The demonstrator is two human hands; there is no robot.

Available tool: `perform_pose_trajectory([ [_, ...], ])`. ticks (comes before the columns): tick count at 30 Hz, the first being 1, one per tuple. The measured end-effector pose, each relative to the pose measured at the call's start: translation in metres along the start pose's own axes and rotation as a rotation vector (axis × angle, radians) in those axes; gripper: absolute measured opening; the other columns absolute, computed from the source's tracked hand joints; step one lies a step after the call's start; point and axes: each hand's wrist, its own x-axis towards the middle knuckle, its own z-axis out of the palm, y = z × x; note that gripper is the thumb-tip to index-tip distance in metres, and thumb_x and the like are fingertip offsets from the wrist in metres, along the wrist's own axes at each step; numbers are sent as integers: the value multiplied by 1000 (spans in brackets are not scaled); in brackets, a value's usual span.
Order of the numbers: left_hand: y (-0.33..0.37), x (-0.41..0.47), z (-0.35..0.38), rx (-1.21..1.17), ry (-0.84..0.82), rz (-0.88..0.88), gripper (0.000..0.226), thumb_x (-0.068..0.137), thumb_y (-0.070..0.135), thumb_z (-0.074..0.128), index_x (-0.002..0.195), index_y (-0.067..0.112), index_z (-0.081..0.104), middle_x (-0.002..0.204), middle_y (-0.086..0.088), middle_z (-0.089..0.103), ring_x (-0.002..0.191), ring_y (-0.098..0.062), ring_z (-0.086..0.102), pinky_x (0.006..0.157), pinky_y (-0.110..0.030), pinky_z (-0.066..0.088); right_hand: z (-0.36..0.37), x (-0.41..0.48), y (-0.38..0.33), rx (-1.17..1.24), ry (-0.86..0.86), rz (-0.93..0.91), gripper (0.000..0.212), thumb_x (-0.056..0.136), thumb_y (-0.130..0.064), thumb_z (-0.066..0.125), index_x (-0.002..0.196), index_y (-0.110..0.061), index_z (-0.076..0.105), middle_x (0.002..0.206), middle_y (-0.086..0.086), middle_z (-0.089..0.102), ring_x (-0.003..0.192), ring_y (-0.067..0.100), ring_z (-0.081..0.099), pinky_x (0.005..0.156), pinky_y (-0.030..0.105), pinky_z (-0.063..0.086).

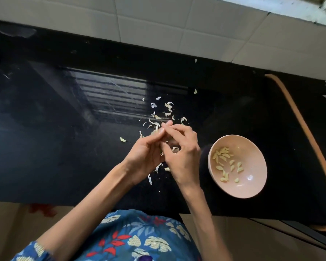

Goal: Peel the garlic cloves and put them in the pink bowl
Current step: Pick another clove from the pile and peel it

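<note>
Left hand (145, 153) and right hand (181, 153) meet over black table (64, 129), fingertip grip of each pinched on garlic clove (156, 132), mostly hidden. Pink bowl (252, 185) just right, peeled cloves (222, 157) inside. Risks: slick clove squirts out among loose skins (162, 113); skin scraps ride into bowl.

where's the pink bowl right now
In the head view the pink bowl sits on the black counter, right of centre, just right of the right hand, with peeled cloves inside.

Black countertop (64, 129), white wall tiles (158, 21), perhaps an orange hose (309, 132)
</note>
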Motion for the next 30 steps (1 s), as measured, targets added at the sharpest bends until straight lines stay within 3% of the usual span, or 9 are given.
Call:
perform_pose_trajectory([
  [7,-1,-9,-9,277,-44,-75,30,101,18,36,113,17,64,104,3,75,106,-11,68,89,-34,53,-14,4,16,31,-181,-53,27,76,-15,79,101,-26,78,112,-11,64,109,10,48,95,14,37],
  [10,1,-8,-10,529,-15,-49,33,99,23,39,119,21,65,116,7,73,116,-8,64,95,-29,51,-18,5,15,162,-336,54,36,74,-18,73,109,-27,76,111,-17,68,116,7,49,95,12,38],
  [13,5,-8,-11,817,-42,-62,39,84,32,45,115,31,70,120,18,70,118,-1,61,107,-32,44,-27,7,16,310,-431,178,29,76,-18,69,102,-27,77,105,-16,71,111,2,52,91,10,39],
  [16,6,-10,-16,985,-65,-111,40,82,48,45,112,40,69,120,22,68,115,4,59,105,-29,44,-32,7,20,346,-515,207,18,80,-18,68,92,-26,79,100,-10,71,106,11,61,89,25,49],
  [19,5,-13,-21,1305,-54,-104,57,91,62,31,123,29,65,128,9,66,120,-11,59,104,-37,45,-32,5,20,321,-508,247,6,82,-25,79,83,-19,79,92,-3,71,90,14,65,78,36,53],
  [21,4,-15,-19,1627,-26,-103,48,100,48,29,111,15,62,113,-3,69,105,-23,63,93,-38,49,-32,4,19,318,-507,307,11,76,-25,86,79,-17,78,85,3,72,77,21,64,72,36,54],
  [23,2,-19,-15,1816,-6,-21,30,104,33,30,101,18,56,105,-1,67,95,-23,61,81,-34,47,-31,1,17,440,-515,434,10,74,-13,86,77,-11,77,82,14,74,72,24,66,68,34,58],
  [27,1,-28,-23,1822,13,7,29,104,34,32,112,28,59,107,9,67,102,-17,62,87,-35,48,-33,-12,25,555,-469,621,9,76,5,80,79,-3,77,78,18,74,74,26,71,67,33,61],
  [30,4,-29,-34,1699,117,-15,35,103,33,34,127,39,58,113,20,68,102,-9,62,94,-31,47,-35,-30,37,374,-441,636,14,75,1,81,75,-13,78,72,6,74,70,14,69,74,36,62],
])
